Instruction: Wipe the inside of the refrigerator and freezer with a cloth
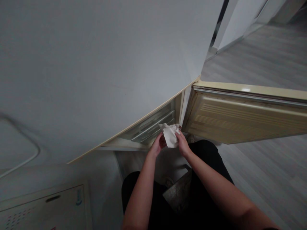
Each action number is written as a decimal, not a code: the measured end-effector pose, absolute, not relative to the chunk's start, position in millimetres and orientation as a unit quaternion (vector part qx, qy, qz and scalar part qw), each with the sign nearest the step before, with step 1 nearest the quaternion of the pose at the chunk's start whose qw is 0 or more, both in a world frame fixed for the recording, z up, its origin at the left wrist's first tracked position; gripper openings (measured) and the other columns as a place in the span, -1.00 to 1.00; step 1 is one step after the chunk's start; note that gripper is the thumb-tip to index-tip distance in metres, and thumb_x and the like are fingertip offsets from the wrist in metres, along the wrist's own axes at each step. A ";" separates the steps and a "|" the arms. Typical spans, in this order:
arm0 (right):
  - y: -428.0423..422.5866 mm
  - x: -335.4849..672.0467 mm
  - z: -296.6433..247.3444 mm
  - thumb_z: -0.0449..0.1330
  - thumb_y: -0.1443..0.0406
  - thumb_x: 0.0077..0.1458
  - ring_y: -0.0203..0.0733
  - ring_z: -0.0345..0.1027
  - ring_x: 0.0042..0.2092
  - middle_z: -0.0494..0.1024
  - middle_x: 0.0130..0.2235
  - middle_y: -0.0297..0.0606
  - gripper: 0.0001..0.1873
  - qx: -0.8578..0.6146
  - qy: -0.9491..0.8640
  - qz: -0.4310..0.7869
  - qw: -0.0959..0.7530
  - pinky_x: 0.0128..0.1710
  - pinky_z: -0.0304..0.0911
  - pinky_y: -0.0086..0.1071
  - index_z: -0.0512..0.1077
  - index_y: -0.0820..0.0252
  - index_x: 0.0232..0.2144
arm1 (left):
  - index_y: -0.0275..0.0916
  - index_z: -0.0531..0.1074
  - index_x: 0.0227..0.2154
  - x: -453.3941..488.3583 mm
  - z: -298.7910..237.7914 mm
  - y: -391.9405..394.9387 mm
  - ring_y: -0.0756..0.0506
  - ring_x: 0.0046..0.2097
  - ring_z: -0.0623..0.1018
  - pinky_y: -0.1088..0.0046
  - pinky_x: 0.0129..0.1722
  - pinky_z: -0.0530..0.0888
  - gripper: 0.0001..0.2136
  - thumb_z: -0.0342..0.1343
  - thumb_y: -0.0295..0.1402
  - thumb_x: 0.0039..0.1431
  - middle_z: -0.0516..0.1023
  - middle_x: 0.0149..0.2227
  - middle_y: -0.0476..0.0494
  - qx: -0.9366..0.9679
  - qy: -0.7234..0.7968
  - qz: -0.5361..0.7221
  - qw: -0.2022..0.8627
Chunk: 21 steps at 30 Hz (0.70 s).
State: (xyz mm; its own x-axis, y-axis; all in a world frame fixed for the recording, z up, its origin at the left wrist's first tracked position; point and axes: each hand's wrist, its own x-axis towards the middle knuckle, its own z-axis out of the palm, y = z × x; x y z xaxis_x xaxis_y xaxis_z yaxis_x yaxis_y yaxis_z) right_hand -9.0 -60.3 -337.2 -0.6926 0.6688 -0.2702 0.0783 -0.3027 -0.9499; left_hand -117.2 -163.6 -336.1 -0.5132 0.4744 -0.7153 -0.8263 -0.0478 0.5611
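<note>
In the head view, my left hand [157, 145] and my right hand [183, 144] are close together, low in front of an open cabinet like a fridge or freezer. Between them is a crumpled white paper towel or thin cloth [170, 136], gripped from both sides. My right thumb presses on its front. The fingers behind it are partly hidden. Just beyond the hands are the compartment's shelf bars [153, 126]. The yellowed door [240, 115] stands swung out to the right, its ribbed inner panel and dark-stained seal showing.
A large pale surface [107, 70] fills the upper left, with a white cable [26, 164] at its left side. A metal panel [48, 207] with a slot and small holes is at the lower left. Grey wood-look floor [263, 54] lies to the right. My knees flank a dark, stained object [178, 191].
</note>
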 end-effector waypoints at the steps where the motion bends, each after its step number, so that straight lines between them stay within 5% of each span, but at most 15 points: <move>1: -61.9 -8.9 -335.3 -0.01 0.01 0.19 -0.03 0.46 -0.01 0.55 0.00 -0.05 -0.40 -0.336 -0.540 0.747 0.195 -0.03 0.39 -0.29 0.32 0.31 0.10 | -0.28 0.53 -0.15 -107.8 -336.6 -164.2 -0.18 -0.18 0.62 0.31 -0.20 0.55 -0.68 0.15 -0.12 0.23 0.63 -0.23 -0.24 -0.154 0.522 0.698 0.465; 9: -73.2 -5.5 -333.3 0.08 -0.03 0.15 -0.07 0.33 0.14 0.47 0.12 -0.12 -0.37 -0.298 -0.565 0.738 0.219 0.19 0.20 -0.30 0.33 0.26 0.12 | -0.26 0.49 -0.18 -75.7 -311.2 -174.7 -0.11 -0.21 0.58 0.43 -0.24 0.45 -0.49 0.33 0.04 -0.05 0.61 -0.19 -0.19 0.032 0.762 0.616 0.197; 16: -78.2 -8.6 -329.9 0.16 -0.03 0.14 -0.11 0.37 0.00 0.53 0.00 -0.18 -0.45 -0.286 -0.539 0.757 0.231 0.08 0.25 -0.33 0.39 0.22 0.02 | -0.20 0.41 -0.52 -78.3 -294.7 -184.5 -0.05 -0.42 0.49 0.47 -0.35 0.35 -0.71 0.20 -0.10 0.13 0.50 -0.52 -0.02 0.145 0.872 0.446 0.139; 19: -78.2 -11.4 -336.6 0.15 -0.06 0.15 -0.10 0.38 -0.03 0.54 -0.03 -0.16 -0.45 -0.302 -0.502 0.776 0.233 0.09 0.28 -0.28 0.41 0.22 -0.01 | -0.21 0.42 -0.43 -73.5 -286.5 -179.3 -0.06 -0.34 0.52 0.45 -0.27 0.41 -0.76 0.09 -0.15 0.23 0.53 -0.44 -0.04 0.187 0.856 0.464 0.127; 21: -81.3 -14.8 -344.7 0.17 -0.05 0.12 -0.06 0.38 0.02 0.53 -0.03 -0.13 -0.46 -0.303 -0.457 0.802 0.235 0.16 0.26 -0.19 0.43 0.22 -0.03 | -0.21 0.47 -0.27 -66.6 -279.1 -170.8 -0.10 -0.12 0.56 0.37 -0.07 0.46 -0.79 0.01 -0.21 0.30 0.59 -0.21 -0.15 0.257 0.834 0.474 0.121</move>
